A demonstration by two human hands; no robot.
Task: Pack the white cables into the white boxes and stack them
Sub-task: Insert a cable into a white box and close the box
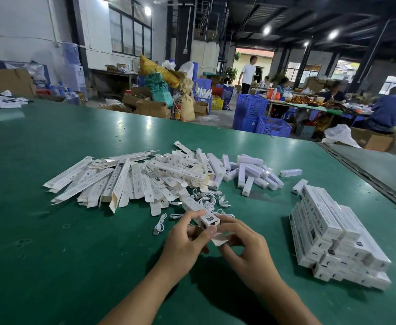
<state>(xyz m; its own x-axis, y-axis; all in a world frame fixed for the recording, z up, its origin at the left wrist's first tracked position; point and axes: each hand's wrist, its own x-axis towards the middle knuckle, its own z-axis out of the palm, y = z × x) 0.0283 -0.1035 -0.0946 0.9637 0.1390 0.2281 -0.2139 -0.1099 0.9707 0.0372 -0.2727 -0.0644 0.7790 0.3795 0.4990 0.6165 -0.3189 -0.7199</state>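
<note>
A long white box (198, 212) lies between both hands just above the green table (51, 231), its near end open with a flap (220, 239) hanging down. My left hand (187, 240) grips the box from the left, thumb and fingers around it. My right hand (241, 245) pinches the flap at the open end. Loose white cables (209, 199) lie in a small heap just behind the box, with one more cable (160, 224) to the left. Flat unfolded boxes (131, 181) are piled further back. A stack of packed boxes (333, 240) sits at the right.
Small white boxes (253, 174) are scattered behind the cables, with two strays (290, 172) nearer the stack. The table's right edge (365, 174) has a metal seam. Beyond the table stand blue crates (260, 118), cardboard cartons and seated workers.
</note>
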